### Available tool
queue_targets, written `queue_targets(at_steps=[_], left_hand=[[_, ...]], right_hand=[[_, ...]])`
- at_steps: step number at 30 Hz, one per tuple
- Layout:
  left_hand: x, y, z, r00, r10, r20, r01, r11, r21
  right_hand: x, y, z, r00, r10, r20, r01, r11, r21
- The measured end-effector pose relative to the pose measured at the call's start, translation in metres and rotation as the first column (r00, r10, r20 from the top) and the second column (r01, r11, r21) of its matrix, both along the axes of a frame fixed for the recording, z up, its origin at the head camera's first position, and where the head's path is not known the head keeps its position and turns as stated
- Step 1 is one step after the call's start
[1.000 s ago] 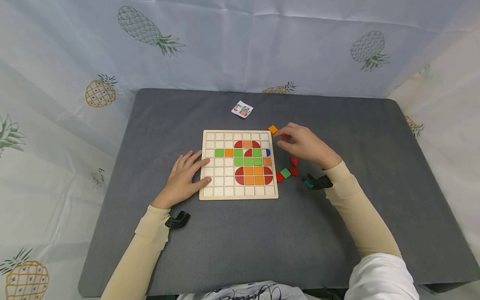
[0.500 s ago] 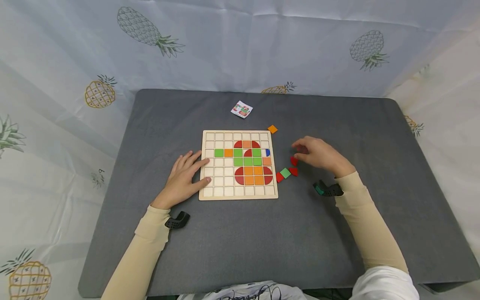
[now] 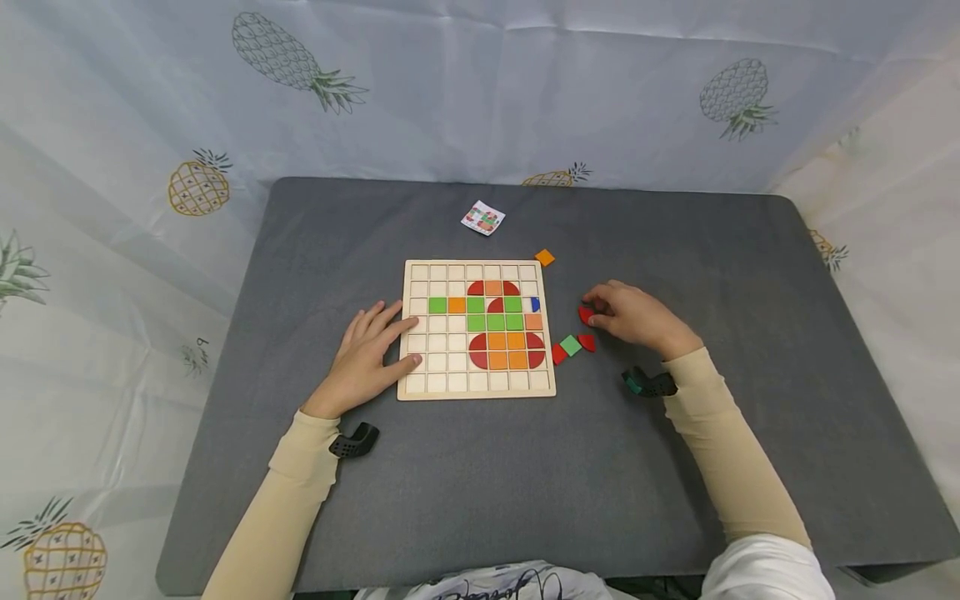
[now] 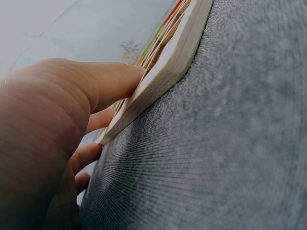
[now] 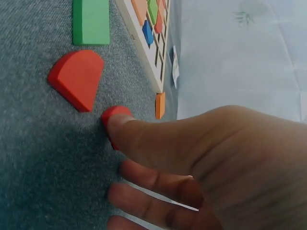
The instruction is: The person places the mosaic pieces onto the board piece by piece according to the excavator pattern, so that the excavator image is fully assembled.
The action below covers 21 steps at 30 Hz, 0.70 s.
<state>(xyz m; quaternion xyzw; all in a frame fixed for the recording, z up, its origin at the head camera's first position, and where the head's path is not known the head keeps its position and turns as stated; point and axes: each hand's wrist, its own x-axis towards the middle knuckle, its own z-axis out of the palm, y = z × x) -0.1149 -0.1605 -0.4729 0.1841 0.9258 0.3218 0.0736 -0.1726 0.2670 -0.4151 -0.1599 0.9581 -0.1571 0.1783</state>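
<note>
A wooden grid board lies on the grey table, with red, green, orange and blue pieces set in its right part. My left hand rests at its left edge, fingers spread. Thumb and index finger lie on the rim; the left wrist view shows the thumb on top of it. Right of the board, my right hand pinches a red quarter-circle piece low at the table. In the right wrist view the thumb covers much of this red piece.
Another red quarter-circle, a green square and a red piece lie by the board's right edge. An orange square is at its top right corner. A small pattern card lies behind the board.
My right hand has come from near the orange square, back and to the right, down to the red quarter-circle, which has shifted slightly. My left hand has stayed on the board.
</note>
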Motion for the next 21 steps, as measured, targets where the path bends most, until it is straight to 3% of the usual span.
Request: queue_targets(at_steps=[7,11,21], left_hand=[[0.0,-0.001,-0.002,1.0,-0.003,-0.003,0.003,1.0,0.002],[-0.001,-0.001,-0.002,1.0,-0.003,-0.004,0.003,1.0,0.003],[-0.001,-0.002,-0.002,1.0,-0.005,-0.004,0.005,1.0,-0.002]], right_hand=[[-0.003,-0.006,-0.004,0.998,0.025,-0.06,-0.025,1.0,0.0],[-0.006,-0.008,-0.004,0.999,0.008,-0.049,-0.009,1.0,-0.02],[-0.015,-0.006,-0.003,0.998,-0.064,-0.019,0.059,0.975,-0.213]])
